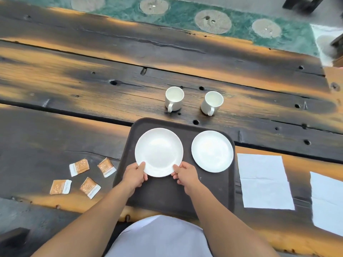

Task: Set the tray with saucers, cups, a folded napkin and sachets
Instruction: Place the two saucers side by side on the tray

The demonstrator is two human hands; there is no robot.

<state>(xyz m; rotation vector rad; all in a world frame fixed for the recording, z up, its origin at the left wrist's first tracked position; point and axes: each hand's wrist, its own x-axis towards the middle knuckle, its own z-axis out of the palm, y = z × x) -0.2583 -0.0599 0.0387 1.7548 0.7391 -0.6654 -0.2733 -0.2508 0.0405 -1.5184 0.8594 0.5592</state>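
A dark brown tray (pixel 209 191) lies on the wooden table in front of me. Two white saucers rest on it: the left saucer (pixel 158 151) and the right saucer (pixel 212 151). My left hand (pixel 134 176) and my right hand (pixel 185 174) both grip the near rim of the left saucer. Two white cups stand on the table just beyond the tray, the left cup (pixel 174 98) and the right cup (pixel 212 102), handles toward me. Several orange-and-white sachets (pixel 79 167) lie scattered left of the tray. A white napkin (pixel 265 180) lies flat to its right.
A second white napkin (pixel 326 203) lies at the far right, partly cut off by the frame. The dark plank table (pixel 111 62) has gaps and holes. Beyond its far edge runs a green patterned floor (pixel 185 17). A dark chair leg (pixel 300 4) stands at top right.
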